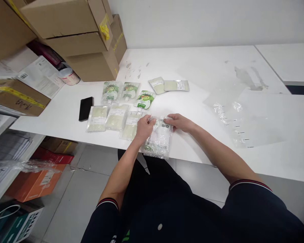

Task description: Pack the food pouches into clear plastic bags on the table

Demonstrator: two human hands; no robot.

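Note:
At the table's front edge lies a clear plastic bag (158, 138) with a white and green printed pouch inside. My left hand (145, 128) pinches its upper left corner, while the fingers of my right hand (178, 122) close on its upper right corner. Partly behind my left hand is a bagged pale green packet (130, 125); two similar packets, one in the middle (116, 117) and one at the left (97, 118), form a row with it. A green-and-white spouted pouch (145, 100) lies just beyond my hands, near two bagged spouted pouches (111, 91).
Two pale packets (176, 85) lie farther back. A black phone (86, 108) sits left of the row. Cardboard boxes (73, 33) and a tin (69, 77) stand at the back left. Thin clear plastic bags (253, 131) spread across the right side of the white table (197, 67).

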